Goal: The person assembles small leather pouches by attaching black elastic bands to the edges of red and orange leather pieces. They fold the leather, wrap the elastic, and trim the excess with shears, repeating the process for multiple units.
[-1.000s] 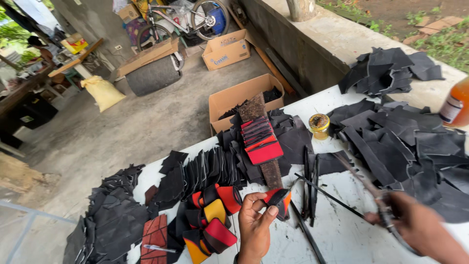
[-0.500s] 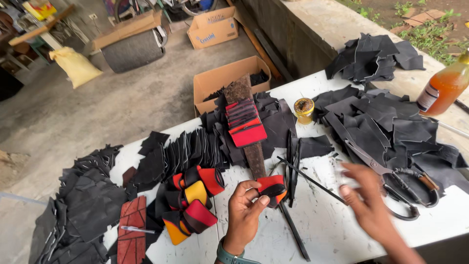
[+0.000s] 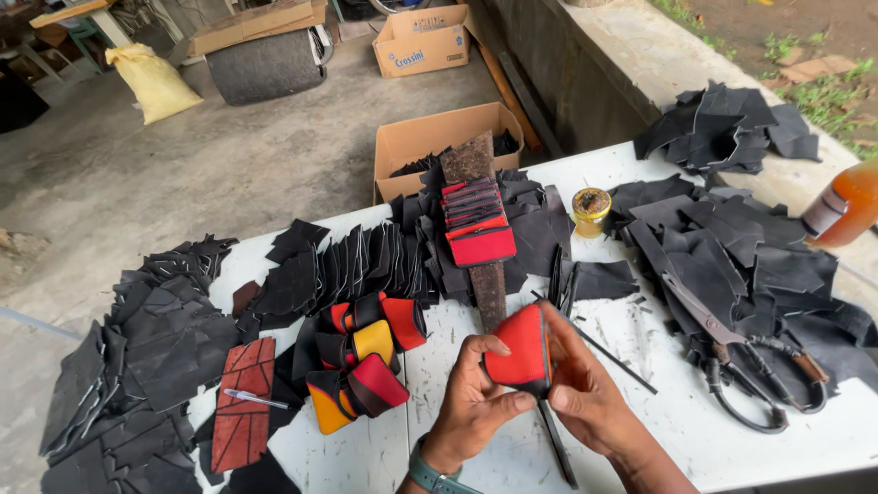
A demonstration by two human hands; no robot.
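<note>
Right hand (image 3: 585,393) has left the scissors (image 3: 732,357) on the table (image 3: 695,448) and now joins your left hand (image 3: 476,402), both clamped on the red piece (image 3: 521,352).

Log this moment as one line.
left hand: holds red piece | right hand: holds same piece | scissors: on table, right | pen: left

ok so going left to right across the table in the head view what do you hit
black leather pile → red stitched panel with a pen on it → red-yellow pieces → red piece held by left hand and right hand → shears → orange bottle
</note>
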